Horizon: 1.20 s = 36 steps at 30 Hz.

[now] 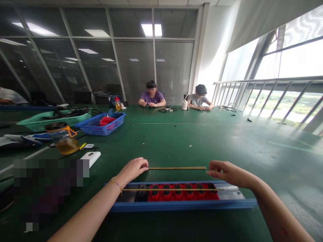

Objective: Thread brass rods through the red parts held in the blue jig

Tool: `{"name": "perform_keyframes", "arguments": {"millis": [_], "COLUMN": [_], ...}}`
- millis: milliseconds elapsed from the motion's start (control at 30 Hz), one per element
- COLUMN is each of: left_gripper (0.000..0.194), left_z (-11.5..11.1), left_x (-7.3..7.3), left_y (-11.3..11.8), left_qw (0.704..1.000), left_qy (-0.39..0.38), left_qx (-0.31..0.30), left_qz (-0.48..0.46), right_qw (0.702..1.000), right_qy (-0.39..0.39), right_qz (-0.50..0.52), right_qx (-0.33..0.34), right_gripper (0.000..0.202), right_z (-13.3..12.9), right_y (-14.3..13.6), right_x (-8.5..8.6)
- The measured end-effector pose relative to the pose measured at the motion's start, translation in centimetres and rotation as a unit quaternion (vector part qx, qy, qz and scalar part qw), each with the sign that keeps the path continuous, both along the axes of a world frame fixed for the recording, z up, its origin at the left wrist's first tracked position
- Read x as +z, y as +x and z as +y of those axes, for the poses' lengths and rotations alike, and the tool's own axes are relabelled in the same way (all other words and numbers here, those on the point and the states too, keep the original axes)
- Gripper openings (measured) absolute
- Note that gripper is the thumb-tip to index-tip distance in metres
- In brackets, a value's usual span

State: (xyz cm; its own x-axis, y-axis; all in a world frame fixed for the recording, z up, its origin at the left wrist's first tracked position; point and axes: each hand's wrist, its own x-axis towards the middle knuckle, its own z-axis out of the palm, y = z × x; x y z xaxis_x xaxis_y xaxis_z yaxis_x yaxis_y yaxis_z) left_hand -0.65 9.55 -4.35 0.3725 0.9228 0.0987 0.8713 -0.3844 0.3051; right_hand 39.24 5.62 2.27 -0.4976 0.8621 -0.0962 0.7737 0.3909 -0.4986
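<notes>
A pair of thin golden rods [177, 168] lies side by side, running left to right just beyond a long blue-edged tray [181, 204]. My left hand [135, 167] has its thumb and fingers closed at the left end of the rods. By their right end is my right hand [223, 170], fingers curled and thumb apart, with a small gap to the tips. Another thin golden rod [171, 190] stretches lengthwise over the tray, crossing a row of several red holders [154, 196] with black pieces in them. Bare metal shows at both tray ends.
To the left are a blue basket [101, 129] with a red box inside, a green basket [32, 123], a jar of amber liquid [66, 144] and a white power bank [93, 158]. Two people [152, 98] sit at the table's far side.
</notes>
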Motion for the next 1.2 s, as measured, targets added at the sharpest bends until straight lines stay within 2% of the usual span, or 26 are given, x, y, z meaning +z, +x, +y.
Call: {"name": "perform_keyframes", "arguments": {"millis": [100, 267, 500, 633, 767, 900, 1100, 1200], "left_gripper": [0.017, 0.016, 0.017, 0.018, 0.02, 0.028, 0.041, 0.043], "left_z": [0.0, -0.2, -0.1, 0.2, 0.3, 0.0, -0.5, -0.5], "left_x": [0.0, 0.2, 0.2, -0.1, -0.2, 0.2, 1.0, 1.1], "left_y": [0.0, 0.2, 0.3, 0.1, 0.0, 0.2, 0.7, 0.7], "left_qw": [1.0, 1.0, 1.0, 1.0, 1.0, 0.999, 1.0, 1.0], "left_qy": [-0.008, -0.01, -0.016, -0.02, -0.013, 0.01, -0.003, 0.0], "left_qx": [0.006, 0.01, 0.003, -0.002, -0.001, 0.015, 0.011, -0.004], "left_qz": [-0.005, -0.005, -0.015, -0.022, -0.02, -0.037, -0.016, 0.013], "right_qw": [0.997, 0.986, 0.995, 0.991, 0.987, 0.99, 0.996, 0.998], "right_qy": [-0.055, -0.153, -0.071, -0.018, 0.0, -0.003, 0.011, 0.029], "right_qz": [-0.047, -0.039, 0.058, 0.127, 0.141, 0.121, 0.063, 0.016], "right_qx": [0.034, 0.051, 0.046, -0.023, -0.075, -0.068, -0.055, -0.053], "right_gripper": [0.036, 0.037, 0.042, 0.046, 0.043, 0.042, 0.045, 0.04], "right_z": [-1.1, -1.2, -1.0, -0.9, -0.7, 0.3, 2.9, 3.4], "right_y": [0.2, 0.1, 0.0, 1.3, 3.5, 3.8, 1.0, 0.2], "right_x": [0.9, 0.4, 1.8, 2.7, 2.5, 0.7, -4.3, -5.7]}}
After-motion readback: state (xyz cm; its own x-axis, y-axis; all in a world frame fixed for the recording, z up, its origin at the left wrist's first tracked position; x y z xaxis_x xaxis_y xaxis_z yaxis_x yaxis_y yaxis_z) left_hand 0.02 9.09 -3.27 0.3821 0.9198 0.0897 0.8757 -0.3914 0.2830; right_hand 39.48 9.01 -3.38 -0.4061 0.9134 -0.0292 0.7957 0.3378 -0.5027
